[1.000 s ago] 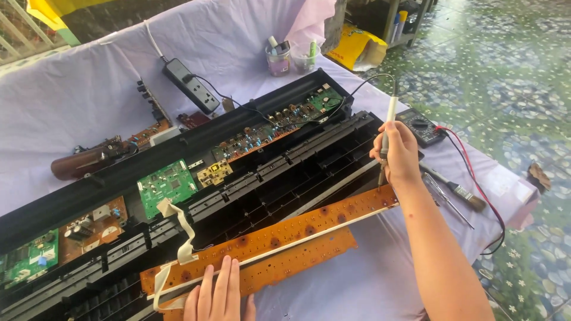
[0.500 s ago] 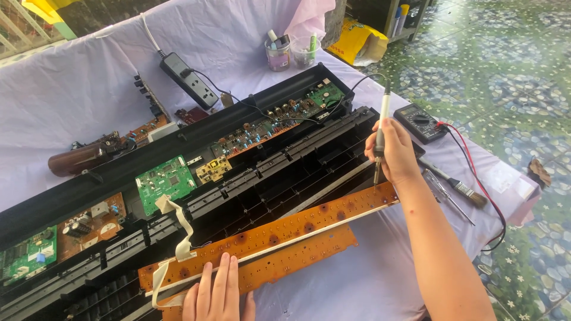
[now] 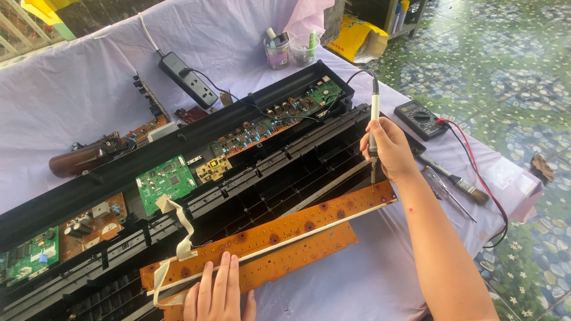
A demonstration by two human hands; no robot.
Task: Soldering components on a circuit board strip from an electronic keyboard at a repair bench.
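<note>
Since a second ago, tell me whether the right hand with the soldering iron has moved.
Cannot tell: the right hand holds the soldering iron tip-down above the same end of the long orange board.

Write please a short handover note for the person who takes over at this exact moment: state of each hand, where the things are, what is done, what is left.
Right hand: fingers closed around a soldering iron, held upright, tip down at the right end of the long brown circuit board.
Left hand: flat on the left end of that board, holding nothing.
The board lies tilted across the open black keyboard case; a white ribbon cable runs from its left end.
Multimeter, brush and screwdriver lie to the right.
Done: case opened, board lifted out.
Left: whether the joint under the tip is finished cannot be seen; board not yet back in the case.
</note>
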